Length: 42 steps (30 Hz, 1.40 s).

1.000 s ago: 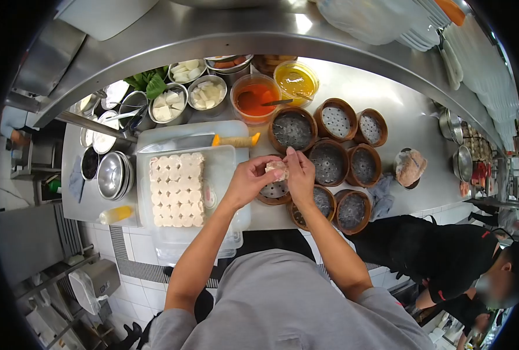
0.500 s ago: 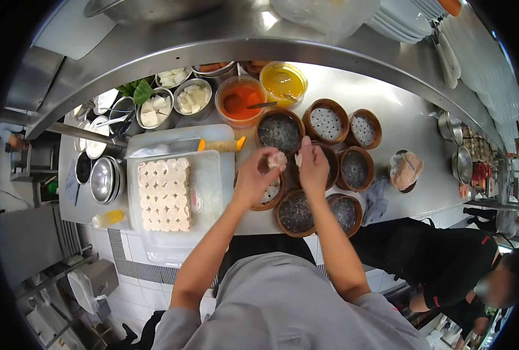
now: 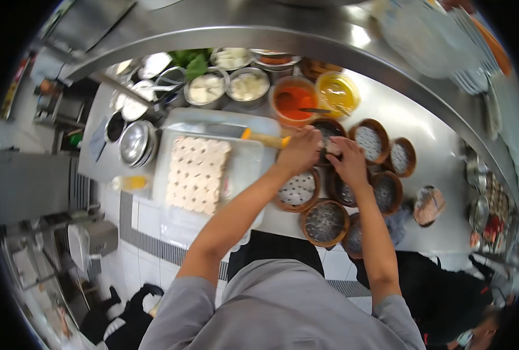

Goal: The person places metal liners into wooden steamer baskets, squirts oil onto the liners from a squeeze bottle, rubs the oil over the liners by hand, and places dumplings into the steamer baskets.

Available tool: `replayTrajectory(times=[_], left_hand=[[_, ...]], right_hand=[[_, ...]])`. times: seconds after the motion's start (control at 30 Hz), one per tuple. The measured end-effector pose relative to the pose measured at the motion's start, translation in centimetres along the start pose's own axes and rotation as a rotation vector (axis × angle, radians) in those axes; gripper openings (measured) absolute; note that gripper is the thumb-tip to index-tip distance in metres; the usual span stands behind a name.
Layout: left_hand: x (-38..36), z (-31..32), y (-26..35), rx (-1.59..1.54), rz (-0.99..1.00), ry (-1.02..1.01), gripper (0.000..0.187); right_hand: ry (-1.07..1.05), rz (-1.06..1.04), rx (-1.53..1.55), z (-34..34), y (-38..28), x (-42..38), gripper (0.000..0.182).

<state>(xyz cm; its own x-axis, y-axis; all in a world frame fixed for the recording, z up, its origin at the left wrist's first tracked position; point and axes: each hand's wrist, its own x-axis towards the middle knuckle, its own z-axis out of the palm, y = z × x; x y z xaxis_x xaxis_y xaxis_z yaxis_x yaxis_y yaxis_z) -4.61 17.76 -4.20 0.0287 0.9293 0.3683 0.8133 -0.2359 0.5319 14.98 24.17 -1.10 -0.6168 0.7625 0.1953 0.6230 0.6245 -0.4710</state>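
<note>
My left hand [image 3: 302, 151] and my right hand [image 3: 349, 160] meet over the back bamboo steamer [image 3: 323, 123], fingers curled and pinched. Between the fingertips shows part of a small pale dumpling [image 3: 330, 147], blurred and mostly hidden. My right fingers close on it; what my left fingers hold, if anything, is hidden. Around the hands stand several round steamers, some lined with perforated white paper, such as the steamer [image 3: 297, 189] below my left wrist. To the left, a block of pale dumplings [image 3: 198, 175] sits in tight rows on a translucent tray [image 3: 245, 192].
A knife with a yellow handle [image 3: 265, 138] lies along the tray's back. Behind are tubs of orange liquid [image 3: 294, 96] and yellow liquid [image 3: 336, 93], and bowls of white pieces [image 3: 207, 88]. A metal shelf [image 3: 242, 36] crosses overhead. A pinkish mass [image 3: 429, 205] stands at right.
The view has swung, shifting the table rightward in the picture. My hands, apart before with a pale lump visible in the left one, have come together over the back steamer.
</note>
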Motion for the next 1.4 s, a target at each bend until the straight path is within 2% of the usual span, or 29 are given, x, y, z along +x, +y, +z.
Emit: replayTrajectory(times=[0.03,0.07,0.13,0.17,0.23,0.27,0.33,0.37,0.43,0.47,0.53,0.57,0.67,0.73,0.87,0.9,0.97,1.0,1.07,1.13,1.2,1.23,1.27,1.3,1.33,1.4], left_hand=[[-0.6,-1.2,0.4,0.026,-0.024,0.012,0.044],[-1.3,-3.1,1.7,-0.083,-0.059,0.071,0.045],[-3.7,-7.8,3.7,-0.196,-0.153,0.213,0.045],[-5.7,-10.6,3.5,-0.199,-0.209,0.290,0.044],[-10.8,-14.9,0.4,-0.180,-0.491,0.451,0.043],[-13.3,-17.1,-1.1,-0.237,-0.679,0.539,0.041],[-18.4,-19.7,-6.1,-0.024,-0.794,0.592,0.049],[-19.7,-20.7,-7.2,-0.025,-0.796,0.594,0.049],[-21.2,-22.0,-8.8,0.089,-0.914,0.346,0.062],[-21.4,-22.0,-9.3,0.087,-0.911,0.349,0.062],[-21.4,-21.9,-9.6,0.060,-0.957,0.278,0.076],[-21.4,-22.2,-10.2,-0.034,-1.070,0.194,0.084],[-20.4,-23.4,-10.6,-0.087,-1.142,0.161,0.088],[-20.4,-24.1,-12.1,-0.145,-1.160,0.123,0.089],[-21.4,-23.7,-13.5,-0.273,-1.179,0.110,0.088],[-21.5,-24.2,-13.4,-0.280,-1.172,0.103,0.088],[-21.8,-25.5,-12.9,-0.905,-1.326,-0.063,0.074],[-22.2,-25.1,-12.1,-0.908,-1.331,-0.078,0.074],[-22.2,-23.9,-10.2,-1.082,-1.146,0.145,0.061],[-21.7,-24.2,-9.0,-1.093,-1.151,0.216,0.055],[-21.1,-25.2,-7.6,-0.843,-1.121,0.177,0.047],[-20.2,-26.5,-5.9,-0.846,-1.123,0.179,0.047],[-19.0,-28.1,-3.8,-0.639,-1.064,0.150,0.046],[-18.4,-28.7,-2.4,-0.431,-1.000,0.122,0.046],[-18.5,-28.1,-1.4,-0.429,-1.004,0.128,0.046],[-19.6,-27.2,0.8,0.043,-0.383,0.208,0.040]], right_hand=[[0.084,-0.056,-0.014,-0.6,-1.2,0.1,0.047],[0.077,-0.084,0.004,-1.1,-2.5,0.1,0.047],[0.166,0.056,0.190,-1.7,-5.1,-0.4,0.043],[0.161,0.041,0.204,-1.5,-7.1,-1.1,0.043],[-0.092,0.409,0.805,-0.3,-12.2,-2.6,0.037],[-0.214,0.399,0.944,1.7,-13.4,-3.3,0.039],[-0.444,0.441,1.103,6.2,-17.1,-3.8,0.049],[-0.523,0.497,1.154,8.5,-18.9,-3.5,0.062],[-0.537,0.599,1.107,12.5,-21.8,-2.5,0.066],[-0.535,0.596,1.105,13.1,-23.3,-1.6,0.066],[-0.453,0.699,1.054,13.9,-25.5,-0.2,0.075],[-0.456,0.701,1.047,14.6,-25.8,0.2,0.075],[-0.542,0.774,1.117,15.8,-25.5,1.1,0.075],[-0.583,0.867,1.215,14.2,-25.9,1.6,0.075],[-0.529,0.894,1.225,13.9,-24.9,1.0,0.068],[-0.511,0.902,1.228,14.0,-24.4,0.8,0.062],[-0.484,0.920,1.233,13.9,-24.1,0.9,0.056],[-0.533,0.897,1.262,13.2,-24.5,0.8,0.056],[-0.581,0.874,1.289,12.8,-24.6,0.7,0.056],[-0.585,0.847,1.296,12.9,-24.9,0.5,0.054],[-0.524,0.861,1.401,14.7,-23.8,-0.7,0.055],[-0.464,0.869,1.507,15.3,-23.4,-1.1,0.057],[-0.471,0.869,1.504,15.0,-23.3,-1.1,0.057],[-0.502,0.900,1.727,14.2,-23.6,-0.8,0.060],[-0.532,0.925,1.953,13.0,-24.4,-0.2,0.064],[-0.564,0.993,2.061,9.2,-26.2,1.6,0.062]])
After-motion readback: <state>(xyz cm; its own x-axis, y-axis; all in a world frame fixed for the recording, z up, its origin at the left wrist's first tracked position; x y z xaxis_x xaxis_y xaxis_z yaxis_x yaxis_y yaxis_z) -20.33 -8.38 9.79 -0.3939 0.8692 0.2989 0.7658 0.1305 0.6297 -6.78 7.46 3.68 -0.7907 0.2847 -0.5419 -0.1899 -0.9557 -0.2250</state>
